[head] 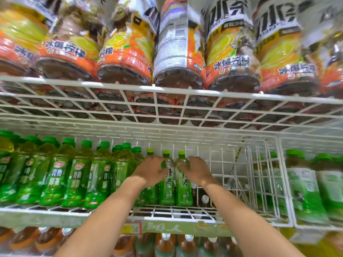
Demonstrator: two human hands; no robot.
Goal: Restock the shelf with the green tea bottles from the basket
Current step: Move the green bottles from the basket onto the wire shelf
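The left hand (pixel 151 171) is curling round the shoulder of one lime-capped clear plastic green tea bottle (pixel 166 184), and the right hand (pixel 197 170) is gripping its twin (pixel 184 186) beside it, both standing upright on the white wire shelf (pixel 176 218). A hard shove risks toppling them rightward into the bare gap, or knocking the darker-capped green bottles (pixel 78 175) at left. The basket is not showing.

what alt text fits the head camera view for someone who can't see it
A left hand and right hand grip upright green tea bottles side by side on a white wire shelf. Other green bottles fill its left; orange-labelled bottles stand above.
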